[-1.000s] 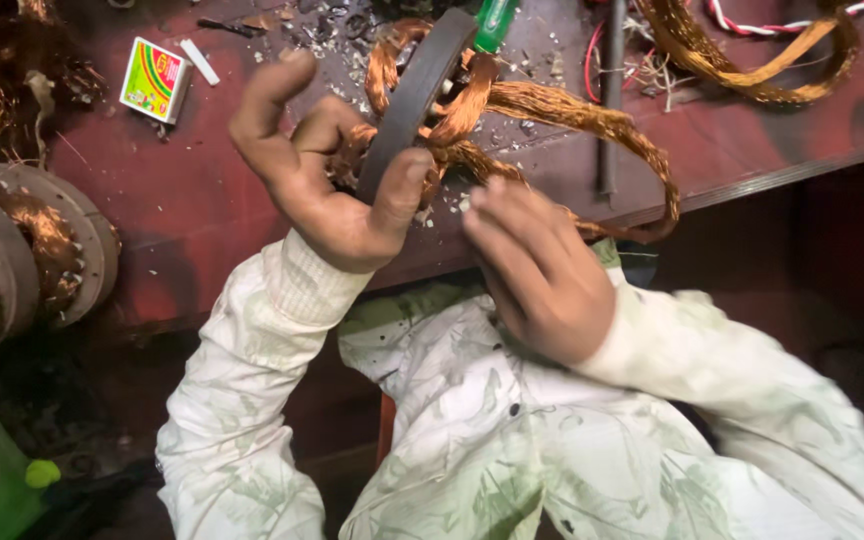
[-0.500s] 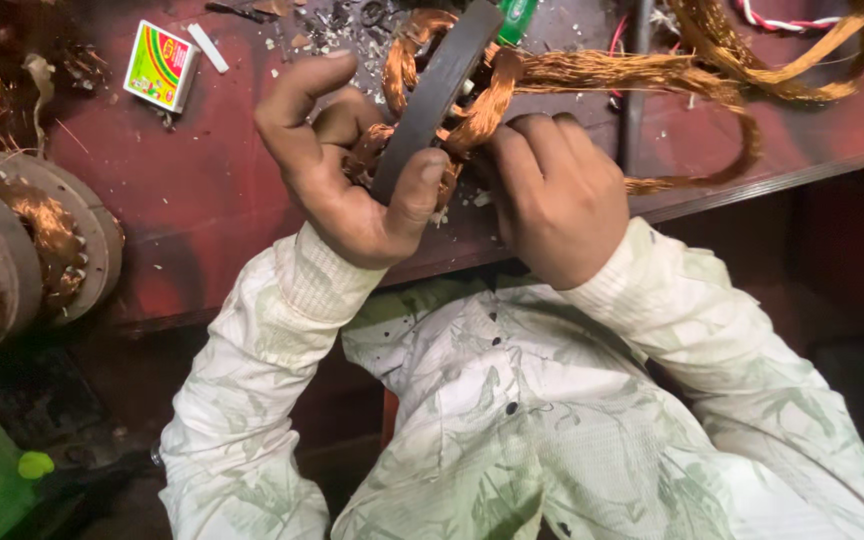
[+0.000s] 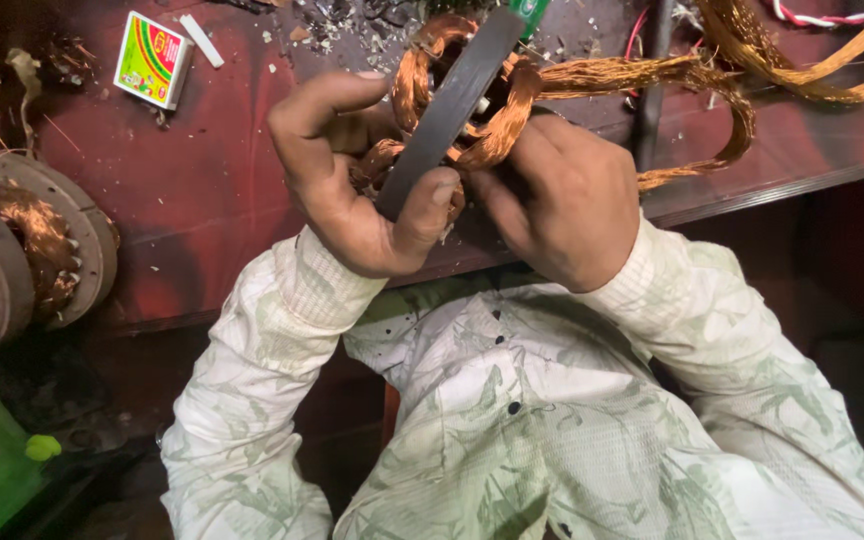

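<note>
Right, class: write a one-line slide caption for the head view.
Left hand grips a dark metal ring wound with copper wire; right hand works the coils.

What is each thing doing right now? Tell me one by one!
Left hand: closed around the grey ring.
Right hand: pressed on the copper coils, fingers hidden.
Grey ring: held on edge, tilted, above the bench.
Copper coils: wound through the ring, loops bulging out.
Loose copper wire: trailing across the red bench.
Small colourful box: lying flat, shut.
</note>
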